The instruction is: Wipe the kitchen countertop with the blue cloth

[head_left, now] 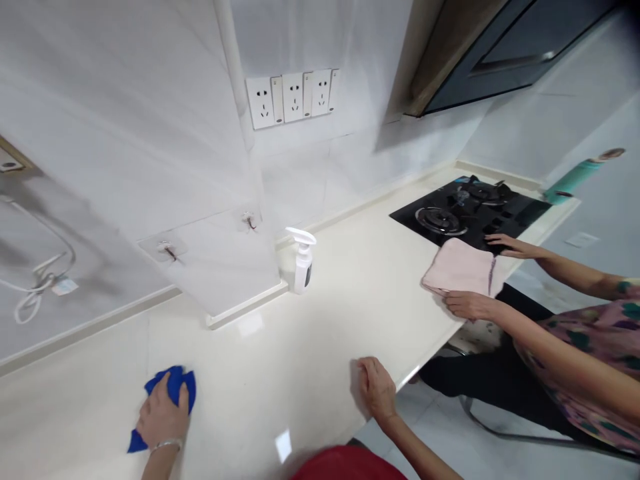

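Observation:
My left hand [161,413] presses down on a blue cloth [173,385] on the white countertop [300,347] at the lower left, fingers closed over it. My right hand [377,388] rests near the counter's front edge, fingers curled, holding nothing that I can see. A white spray bottle [302,260] stands upright further back, by the wall corner, between my two hands and beyond their reach line.
Another person in a patterned top at the right has both hands [470,305] on a pink towel [460,269] beside a black gas hob [470,207]. A teal bottle [575,177] lies past the hob. Wall sockets [293,97] and hooks [167,250] are on the tiles.

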`<state>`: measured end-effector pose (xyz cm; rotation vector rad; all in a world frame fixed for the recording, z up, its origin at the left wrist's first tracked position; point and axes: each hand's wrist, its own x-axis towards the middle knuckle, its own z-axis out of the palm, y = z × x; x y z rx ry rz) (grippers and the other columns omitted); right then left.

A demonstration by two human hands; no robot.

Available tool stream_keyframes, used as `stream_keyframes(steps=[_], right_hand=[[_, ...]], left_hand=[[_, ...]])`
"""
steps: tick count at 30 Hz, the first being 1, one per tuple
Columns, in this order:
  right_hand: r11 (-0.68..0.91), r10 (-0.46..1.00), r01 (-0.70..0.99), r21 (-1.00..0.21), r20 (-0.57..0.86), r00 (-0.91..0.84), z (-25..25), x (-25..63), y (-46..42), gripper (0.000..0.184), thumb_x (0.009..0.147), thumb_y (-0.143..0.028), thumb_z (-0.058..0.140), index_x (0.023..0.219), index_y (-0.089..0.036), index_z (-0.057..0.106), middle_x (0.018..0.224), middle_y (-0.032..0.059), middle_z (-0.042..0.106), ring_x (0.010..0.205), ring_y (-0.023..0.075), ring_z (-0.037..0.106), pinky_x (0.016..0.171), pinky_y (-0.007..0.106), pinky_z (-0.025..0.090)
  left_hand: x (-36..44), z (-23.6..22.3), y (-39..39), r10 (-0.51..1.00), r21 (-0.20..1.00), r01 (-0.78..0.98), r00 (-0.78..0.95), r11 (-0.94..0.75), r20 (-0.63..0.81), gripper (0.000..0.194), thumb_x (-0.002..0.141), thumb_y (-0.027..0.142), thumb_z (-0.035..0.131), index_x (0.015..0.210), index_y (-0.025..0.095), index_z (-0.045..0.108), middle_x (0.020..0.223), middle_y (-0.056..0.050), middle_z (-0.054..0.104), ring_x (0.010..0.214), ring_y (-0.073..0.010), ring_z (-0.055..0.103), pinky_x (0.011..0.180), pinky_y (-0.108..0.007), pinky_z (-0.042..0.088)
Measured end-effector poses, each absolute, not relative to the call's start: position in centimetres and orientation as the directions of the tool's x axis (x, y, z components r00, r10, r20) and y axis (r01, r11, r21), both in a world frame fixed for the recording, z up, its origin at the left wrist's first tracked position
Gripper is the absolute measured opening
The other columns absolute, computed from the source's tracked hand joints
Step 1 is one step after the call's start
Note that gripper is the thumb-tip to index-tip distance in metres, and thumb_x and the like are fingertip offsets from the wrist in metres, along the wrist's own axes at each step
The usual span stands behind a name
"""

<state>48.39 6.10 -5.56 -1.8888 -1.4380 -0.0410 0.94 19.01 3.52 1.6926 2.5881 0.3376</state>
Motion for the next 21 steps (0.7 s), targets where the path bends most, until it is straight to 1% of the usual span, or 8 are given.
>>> stream_keyframes(steps=[3, 5, 9, 12, 16, 21], right_hand=[[-0.081, 0.839, 0.831, -0.55, 0.413, 0.355, -6.1, 48.5, 5.6, 0.018, 0.09, -0.019, 0.043, 0.098, -0.025, 0.058, 0.092, 0.0053, 0.065, 0.082, 0.0226, 0.061, 0.074, 0.036, 0.049], [-0.069, 0.85, 0.829, -0.555, 0.402, 0.34, -6.7, 48.7, 5.2, 0.017, 0.09, -0.021, 0.044, 0.1, -0.026, 0.058, 0.095, 0.0059, 0.065, 0.083, 0.0238, 0.062, 0.074, 0.038, 0.05], [-0.021, 0.871, 0.843, -0.538, 0.404, 0.28, -7.6, 49.5, 5.0, 0.017, 0.089, -0.024, 0.045, 0.1, -0.027, 0.058, 0.095, 0.006, 0.066, 0.083, 0.0245, 0.063, 0.074, 0.039, 0.051], [-0.012, 0.887, 0.864, -0.503, 0.394, 0.241, -7.7, 50.1, 5.2, 0.018, 0.089, -0.022, 0.043, 0.097, -0.025, 0.059, 0.095, 0.006, 0.067, 0.085, 0.0236, 0.064, 0.078, 0.039, 0.051], [-0.082, 0.893, 0.883, -0.463, 0.359, 0.271, -7.6, 50.0, 5.1, 0.022, 0.088, -0.024, 0.041, 0.096, -0.022, 0.061, 0.096, 0.007, 0.067, 0.087, 0.0232, 0.064, 0.081, 0.039, 0.05], [-0.205, 0.856, 0.895, -0.397, 0.371, 0.361, -8.6, 48.0, 4.1, 0.026, 0.084, -0.032, 0.044, 0.098, -0.02, 0.063, 0.091, 0.0094, 0.069, 0.081, 0.0256, 0.065, 0.076, 0.041, 0.051]], left_hand=[[2.3, 2.4, 17.0, 0.957, 0.17, 0.958, -0.255, 0.23, 0.141, 0.063, 0.097, 0.055, 0.026, 0.146, 0.021, 0.045, 0.142, -0.011, 0.055, 0.128, -0.0344, 0.047, 0.106, -0.052, 0.037], [2.8, 1.9, 16.4, 0.968, 0.165, 0.971, -0.197, 0.171, 0.158, 0.059, 0.098, 0.05, 0.029, 0.145, 0.021, 0.047, 0.142, -0.01, 0.055, 0.129, -0.0318, 0.047, 0.107, -0.05, 0.036], [2.8, 1.6, 17.1, 0.96, 0.153, 0.967, -0.228, 0.204, 0.163, 0.053, 0.098, 0.044, 0.035, 0.144, 0.022, 0.05, 0.143, -0.009, 0.055, 0.13, -0.0313, 0.046, 0.107, -0.048, 0.035], [2.5, 1.5, 19.2, 0.953, 0.155, 0.962, -0.25, 0.225, 0.169, 0.051, 0.099, 0.043, 0.036, 0.144, 0.023, 0.05, 0.144, -0.009, 0.055, 0.131, -0.0309, 0.045, 0.108, -0.048, 0.035], [2.1, 1.0, 23.7, 0.963, 0.184, 0.969, -0.196, 0.162, 0.187, 0.05, 0.099, 0.041, 0.039, 0.145, 0.025, 0.05, 0.145, -0.007, 0.055, 0.132, -0.0308, 0.044, 0.107, -0.048, 0.034], [2.2, 0.4, 30.7, 0.967, 0.244, 0.964, -0.156, 0.105, 0.199, 0.05, 0.097, 0.041, 0.043, 0.144, 0.026, 0.051, 0.146, -0.007, 0.054, 0.131, -0.0317, 0.044, 0.107, -0.05, 0.033]])
